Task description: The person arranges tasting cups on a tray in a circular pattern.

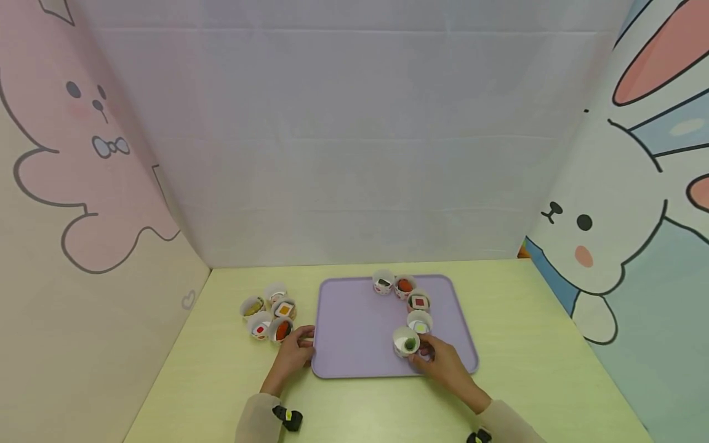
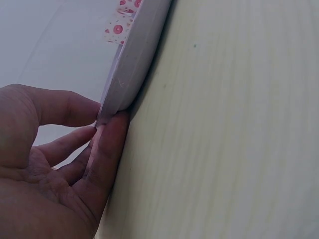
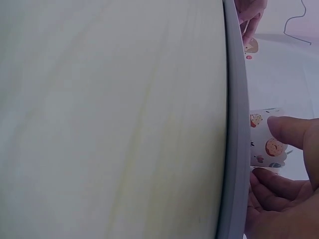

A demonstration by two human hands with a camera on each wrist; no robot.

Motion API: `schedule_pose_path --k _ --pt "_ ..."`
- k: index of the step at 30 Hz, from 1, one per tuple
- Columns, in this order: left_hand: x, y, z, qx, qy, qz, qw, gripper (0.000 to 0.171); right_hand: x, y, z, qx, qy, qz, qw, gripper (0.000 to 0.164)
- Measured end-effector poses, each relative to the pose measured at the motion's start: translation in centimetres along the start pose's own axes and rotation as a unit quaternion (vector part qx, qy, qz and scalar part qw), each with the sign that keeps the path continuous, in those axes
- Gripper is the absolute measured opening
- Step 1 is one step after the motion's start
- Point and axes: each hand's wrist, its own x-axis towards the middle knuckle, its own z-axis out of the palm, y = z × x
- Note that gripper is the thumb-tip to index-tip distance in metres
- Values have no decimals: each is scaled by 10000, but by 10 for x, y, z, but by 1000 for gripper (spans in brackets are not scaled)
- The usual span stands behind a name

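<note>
My left hand [image 1: 295, 352] is at the left edge of a lilac tray [image 1: 354, 351]. In the left wrist view its thumb and fingers pinch the tray's rim [image 2: 113, 99]. Over the tray's front right part, my right hand [image 1: 445, 364] holds a white paper cup [image 1: 400, 348] with a green piece inside. Printed treats decorate that cup's wall [image 3: 263, 144] in the right wrist view, with the thumb against its side. Just behind it stands a cup with a yellow-green piece [image 1: 420, 322], in a curved line with several more cups [image 1: 419, 303] reaching the tray's back edge.
Left of the tray, beside my left hand, several similar paper cups [image 1: 259, 326] stand in a cluster, holding red, orange and yellow-green pieces. A pale wooden table [image 1: 354, 409] lies beneath. White cloth [image 1: 354, 147] closes off the back, with printed side panels [image 1: 626, 246].
</note>
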Motion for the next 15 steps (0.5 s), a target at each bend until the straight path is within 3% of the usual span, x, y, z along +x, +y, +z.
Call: schedule_pose_path --k 15 --pt "0 0 1 -10 30 -83 10000 52 -3 -7 -10 41 13 -24 10000 42"
